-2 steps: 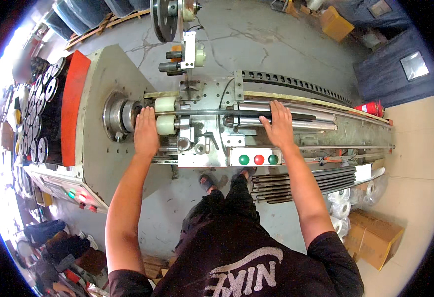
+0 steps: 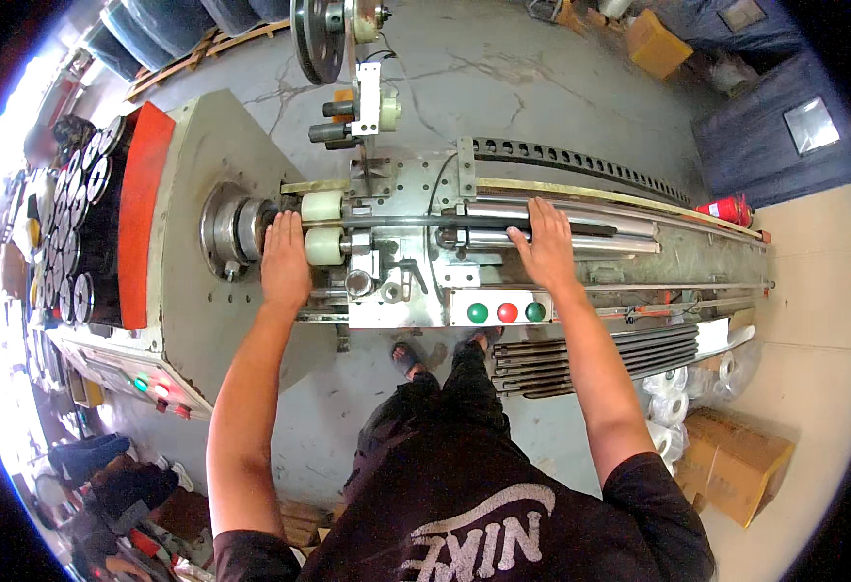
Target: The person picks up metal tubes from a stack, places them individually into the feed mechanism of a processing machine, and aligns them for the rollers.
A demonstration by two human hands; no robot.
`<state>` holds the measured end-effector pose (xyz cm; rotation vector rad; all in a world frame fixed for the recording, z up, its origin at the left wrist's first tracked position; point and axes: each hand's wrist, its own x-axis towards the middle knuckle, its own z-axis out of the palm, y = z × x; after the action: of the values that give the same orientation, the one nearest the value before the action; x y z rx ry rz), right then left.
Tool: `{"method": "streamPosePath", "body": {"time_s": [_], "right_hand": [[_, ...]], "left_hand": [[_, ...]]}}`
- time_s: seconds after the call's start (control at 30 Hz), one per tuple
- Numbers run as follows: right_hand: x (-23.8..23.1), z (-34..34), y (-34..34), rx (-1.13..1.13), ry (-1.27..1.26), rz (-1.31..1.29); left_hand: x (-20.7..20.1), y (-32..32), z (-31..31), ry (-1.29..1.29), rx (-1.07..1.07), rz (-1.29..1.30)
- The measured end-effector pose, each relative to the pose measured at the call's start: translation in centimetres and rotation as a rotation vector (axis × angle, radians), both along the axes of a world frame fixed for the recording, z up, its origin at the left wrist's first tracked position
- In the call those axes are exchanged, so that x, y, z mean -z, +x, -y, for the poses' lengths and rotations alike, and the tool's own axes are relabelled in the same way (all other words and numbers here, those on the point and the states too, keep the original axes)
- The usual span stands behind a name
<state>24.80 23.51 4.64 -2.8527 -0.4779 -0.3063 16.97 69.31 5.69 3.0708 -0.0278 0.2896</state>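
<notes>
My left hand (image 2: 286, 260) is open, its straight fingers together over the slender dark rod (image 2: 406, 222), beside two cream cylindrical rollers (image 2: 324, 246); its thumb is hidden. My right hand (image 2: 547, 247), open with thumb apart, extends over the rod and polished silver cylinders (image 2: 498, 239). The rod lies between the rollers.

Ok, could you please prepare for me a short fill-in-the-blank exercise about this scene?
1. Of the white rollers and the silver rollers, the left hand is nearer to the ____ ones.
2. The right hand is nearer to the ____ ones.
3. On the white panel, a ____ button sits between two green buttons.

Missing words: white; silver; red.
</notes>
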Motion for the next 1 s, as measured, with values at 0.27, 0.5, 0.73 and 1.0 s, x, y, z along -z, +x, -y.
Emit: {"method": "streamPosePath", "body": {"time_s": [0.27, 0.5, 0.73, 1.0], "right_hand": [[-0.4, -1.4, -1.5, 0.018, -0.022, 0.029], [-1.2, -2.9, -2.3, 0.045, -0.028, 0.005], [-1.4, -3.3, -2.7, 0.059, 0.016, -0.022], [-1.7, -4.4, -3.2, 0.091, -0.017, -0.037]], "left_hand": [[-0.2, 1.6, -0.7, 0.029, -0.008, -0.119], [0.5, 2.5, -2.4, 0.042, 0.017, -0.13], [0.8, 2.8, -3.7, -0.013, 0.038, -0.154], [1.1, 3.4, -5.8, 0.0, 0.05, -0.172]]}}
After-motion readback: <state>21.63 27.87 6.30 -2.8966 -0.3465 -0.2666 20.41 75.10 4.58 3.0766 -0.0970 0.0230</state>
